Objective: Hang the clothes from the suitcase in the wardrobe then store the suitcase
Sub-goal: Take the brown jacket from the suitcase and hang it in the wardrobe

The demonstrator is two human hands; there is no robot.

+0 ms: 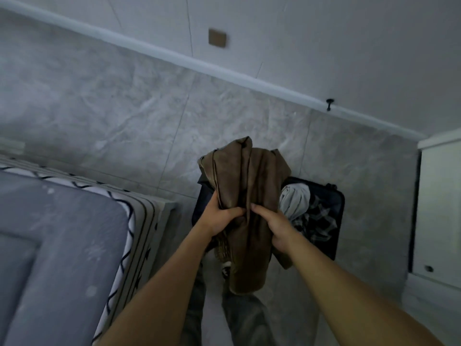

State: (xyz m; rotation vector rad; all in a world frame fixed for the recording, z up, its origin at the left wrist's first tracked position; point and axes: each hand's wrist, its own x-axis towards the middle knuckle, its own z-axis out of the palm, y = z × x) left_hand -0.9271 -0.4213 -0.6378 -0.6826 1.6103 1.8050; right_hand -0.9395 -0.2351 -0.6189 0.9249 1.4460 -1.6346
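A brown garment hangs bunched in front of me, held up above an open black suitcase that lies on the floor. My left hand grips the garment's left side and my right hand grips its right side, thumbs nearly touching at the middle. Inside the suitcase lie a light grey garment and a black-and-white checked one. The brown cloth hides the suitcase's left half.
A bed with a blue-grey mattress and patterned edge fills the left. A white cabinet or wardrobe door stands at the right edge. Grey marble floor tiles run to a white skirting board. My legs are below the garment.
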